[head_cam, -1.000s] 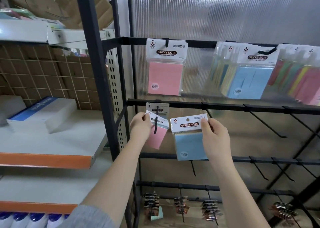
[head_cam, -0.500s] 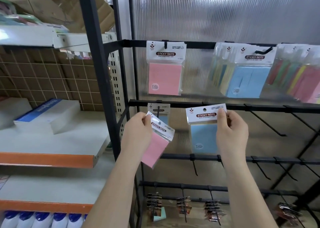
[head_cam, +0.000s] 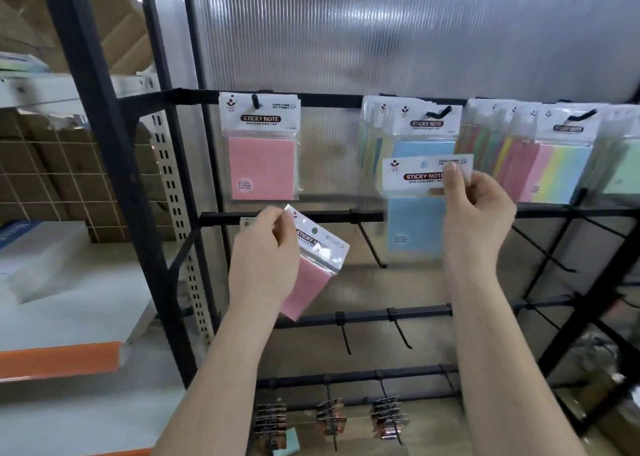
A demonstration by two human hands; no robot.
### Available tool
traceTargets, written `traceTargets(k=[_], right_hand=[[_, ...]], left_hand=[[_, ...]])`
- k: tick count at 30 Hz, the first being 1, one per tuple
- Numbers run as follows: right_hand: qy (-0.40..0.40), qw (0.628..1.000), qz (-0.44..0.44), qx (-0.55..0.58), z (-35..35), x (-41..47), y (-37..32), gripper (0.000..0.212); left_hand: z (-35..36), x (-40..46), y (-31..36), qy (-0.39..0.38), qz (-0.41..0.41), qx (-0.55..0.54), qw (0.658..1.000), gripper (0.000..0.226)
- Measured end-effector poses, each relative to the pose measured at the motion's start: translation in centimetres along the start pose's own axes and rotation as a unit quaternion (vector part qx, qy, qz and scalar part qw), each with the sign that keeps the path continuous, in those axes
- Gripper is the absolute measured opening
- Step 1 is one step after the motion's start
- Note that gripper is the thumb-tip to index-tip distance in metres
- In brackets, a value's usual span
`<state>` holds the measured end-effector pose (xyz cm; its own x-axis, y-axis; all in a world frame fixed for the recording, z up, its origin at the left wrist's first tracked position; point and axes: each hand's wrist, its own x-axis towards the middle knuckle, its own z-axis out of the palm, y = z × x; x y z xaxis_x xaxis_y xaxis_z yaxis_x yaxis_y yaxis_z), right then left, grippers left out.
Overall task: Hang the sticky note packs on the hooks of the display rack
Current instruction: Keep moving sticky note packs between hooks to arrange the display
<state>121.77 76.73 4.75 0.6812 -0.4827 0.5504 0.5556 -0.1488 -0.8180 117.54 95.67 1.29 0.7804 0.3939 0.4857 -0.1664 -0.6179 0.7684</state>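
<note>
On the top bar of the display rack [head_cam: 166,192], a pink hung pack [head_cam: 261,150] is seen at the left end, on its hook [head_cam: 255,100]. A stack of blue packs [head_cam: 420,133] is hung near the middle of the same bar, and a stack of multicolour packs [head_cam: 550,150] toward its right end.

Left hand [head_cam: 265,265]: a pink sticky note pack [head_cam: 313,268] is pinched by the upper left corner of its header card, between thumb and fingers. The pack is held tilted, top leaning left, just below the second bar and free of any hook.

Right hand [head_cam: 479,213]: a blue sticky note pack [head_cam: 417,223] is gripped at the right end of its header, thumb on the front. The pack is held roughly upright, its header raised over the lower part of the hung blue stack, its body crossing the second bar. The header hole is not threaded on anything, as far as can be told; blur is noted here.

An empty hook [head_cam: 370,244] is seen on the second bar between the two held packs. Further bare hooks are carried by the lower bars. Small dark clip packs [head_cam: 329,417] are hung along the bottom bar. An orange-edged shelf [head_cam: 62,358] is seen to the left of the rack.
</note>
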Motion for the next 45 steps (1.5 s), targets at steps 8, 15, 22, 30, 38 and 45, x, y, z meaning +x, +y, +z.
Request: traceTargets(k=[8, 15, 22, 30, 38, 45], right_hand=[[0.021, 0.999, -0.037, 0.023, 0.6, 5.0, -0.9, 0.038], [0.013, 0.999, -0.040, 0.022, 1.3, 6.5, -1.7, 0.045], [0.034, 0.999, -0.023, 0.031, 1.7, 6.6, -1.3, 0.046], [0.043, 0.999, -0.005, 0.006, 2.2, 6.8, -0.5, 0.048], [0.060, 0.998, 0.007, -0.030, 3.2, 7.4, 0.6, 0.029], [0.096, 0.995, 0.000, -0.038, 3.6, 7.1, 1.1, 0.023]], left_hand=[[1.7, -0.1, 1.8, 0.055, 0.048, -0.081, 0.994, 0.025], [2.2, 0.1, 1.8, 0.088, 0.071, -0.086, 0.990, 0.024], [2.2, 0.5, 1.7, 0.126, 0.090, -0.096, 0.983, 0.024], [2.2, 0.7, 1.5, 0.129, 0.096, -0.093, 0.983, 0.024], [1.8, 0.7, 1.3, 0.124, 0.091, -0.093, 0.984, 0.025], [1.1, 0.9, 0.7, 0.123, 0.106, -0.077, 0.984, 0.025]])
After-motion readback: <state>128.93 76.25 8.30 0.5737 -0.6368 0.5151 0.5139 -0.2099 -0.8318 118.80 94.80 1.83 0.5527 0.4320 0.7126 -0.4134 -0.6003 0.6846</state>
